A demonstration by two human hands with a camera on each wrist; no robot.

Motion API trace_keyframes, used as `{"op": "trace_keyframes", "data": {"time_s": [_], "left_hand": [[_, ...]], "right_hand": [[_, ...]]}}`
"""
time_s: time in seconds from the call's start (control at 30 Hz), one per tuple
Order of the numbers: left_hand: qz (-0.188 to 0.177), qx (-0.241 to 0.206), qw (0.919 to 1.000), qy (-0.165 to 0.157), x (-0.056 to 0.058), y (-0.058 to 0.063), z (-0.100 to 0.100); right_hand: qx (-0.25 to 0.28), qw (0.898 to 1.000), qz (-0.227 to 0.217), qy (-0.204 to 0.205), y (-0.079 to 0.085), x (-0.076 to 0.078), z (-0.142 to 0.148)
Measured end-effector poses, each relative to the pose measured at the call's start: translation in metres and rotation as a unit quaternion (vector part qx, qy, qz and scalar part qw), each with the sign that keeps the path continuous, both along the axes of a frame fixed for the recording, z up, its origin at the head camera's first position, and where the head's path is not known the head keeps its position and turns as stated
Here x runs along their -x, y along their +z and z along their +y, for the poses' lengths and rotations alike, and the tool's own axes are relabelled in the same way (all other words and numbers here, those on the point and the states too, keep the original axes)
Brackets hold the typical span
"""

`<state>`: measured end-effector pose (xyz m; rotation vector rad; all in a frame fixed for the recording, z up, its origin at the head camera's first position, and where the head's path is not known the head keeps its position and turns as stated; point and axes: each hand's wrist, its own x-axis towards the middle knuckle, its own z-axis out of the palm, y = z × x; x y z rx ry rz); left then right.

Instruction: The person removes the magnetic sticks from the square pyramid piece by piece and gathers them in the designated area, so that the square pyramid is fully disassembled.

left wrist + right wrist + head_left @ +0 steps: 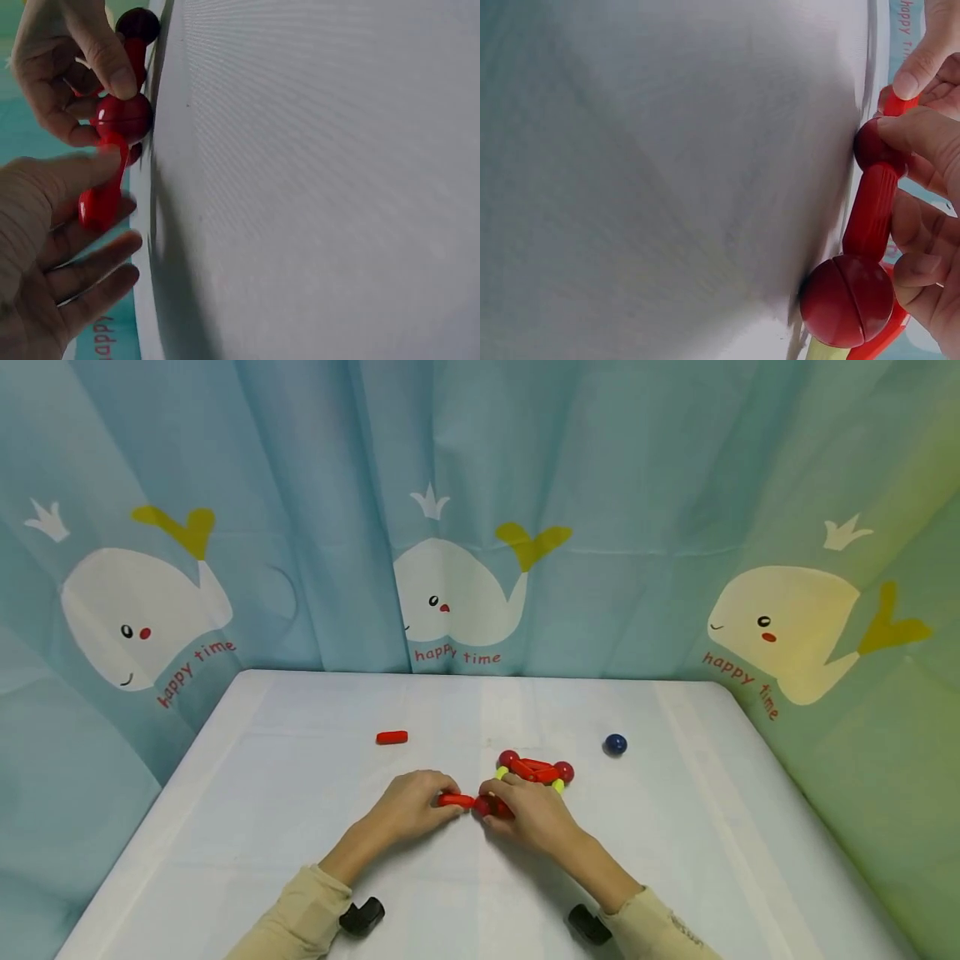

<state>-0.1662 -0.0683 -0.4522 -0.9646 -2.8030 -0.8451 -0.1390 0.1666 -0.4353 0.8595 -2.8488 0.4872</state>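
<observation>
My left hand (415, 803) pinches a short red rod (455, 800) between thumb and fingers. That rod's inner end meets a dark red ball (124, 118), which my right hand (536, 810) grips with thumb and fingertips. From the ball a second red rod (871, 210) runs to another dark red ball (846, 301) close over the table. These belong to a small frame of balls and rods; behind my right hand show two more red balls (509, 759), crossing red rods (534, 769) and yellow-green rods (558, 785). My right hand hides part of this frame in the head view.
On the white table (300, 735), a loose red rod (392, 737) lies beyond my left hand. A dark blue ball (615, 744) sits to the right of the frame. A whale-print curtain (465, 443) hangs along the back and sides. Black wrist devices (362, 917) are by both sleeves.
</observation>
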Motion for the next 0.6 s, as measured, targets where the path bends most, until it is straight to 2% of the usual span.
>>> {"op": "trace_keyframes", "data": {"time_s": [0.13,0.2,0.27,0.37,0.47,0.6], "left_hand": [[0.008,-0.016,0.9975,0.068,0.005,0.002,-0.026],[-0.001,-0.033,0.9935,0.109,0.008,0.005,-0.042],[-0.008,-0.045,0.9902,0.132,0.013,0.007,-0.055],[-0.022,-0.045,0.9882,0.145,0.021,0.006,-0.068],[-0.022,-0.031,0.9895,0.14,0.028,0.001,-0.076],[-0.005,-0.004,0.9913,0.131,0.036,-0.005,-0.079]], "right_hand": [[0.006,1.0,-0.015,-0.006,-0.001,-0.001,0.004],[0.011,1.0,-0.016,-0.009,-0.003,-0.001,0.007],[0.011,1.0,-0.013,-0.011,-0.002,-0.001,0.009],[0.008,1.0,-0.008,-0.009,-0.002,-0.002,0.01],[0.003,1.0,-0.011,-0.006,-0.001,-0.002,0.009],[-0.001,1.0,-0.019,-0.006,-0.001,-0.003,0.006]]}}
